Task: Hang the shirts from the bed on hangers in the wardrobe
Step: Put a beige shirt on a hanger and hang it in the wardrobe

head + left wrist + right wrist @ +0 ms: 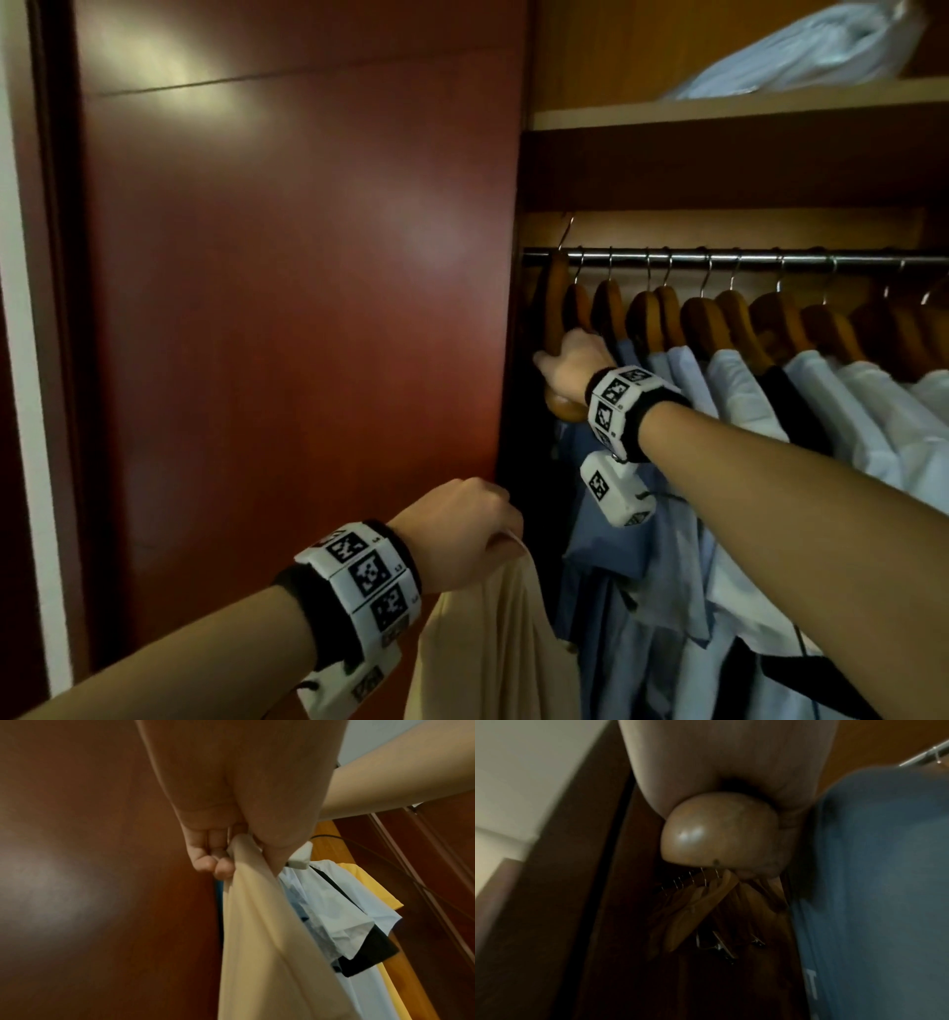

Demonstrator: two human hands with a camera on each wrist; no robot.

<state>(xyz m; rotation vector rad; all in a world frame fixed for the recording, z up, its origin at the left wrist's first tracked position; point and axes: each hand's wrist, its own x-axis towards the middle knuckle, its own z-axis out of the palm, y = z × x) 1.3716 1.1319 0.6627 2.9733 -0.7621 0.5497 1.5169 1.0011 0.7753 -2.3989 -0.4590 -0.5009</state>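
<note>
My left hand [462,524] grips the top of a beige shirt [488,642] that hangs down from it in front of the wardrobe; the left wrist view shows the fingers [216,866] curled round the beige shirt [257,943]. My right hand [565,360] reaches into the wardrobe and grips a wooden hanger [557,308] at the far left of the metal rail [744,257]. This hanger's hook is lifted above the rail. Its rounded end [718,829] shows under my palm in the right wrist view.
Several wooden hangers [719,318] with light blue and white shirts [744,411] fill the rail to the right. A closed red-brown wardrobe door [282,308] stands at the left. A shelf [719,103] above holds a pale bundle [821,46].
</note>
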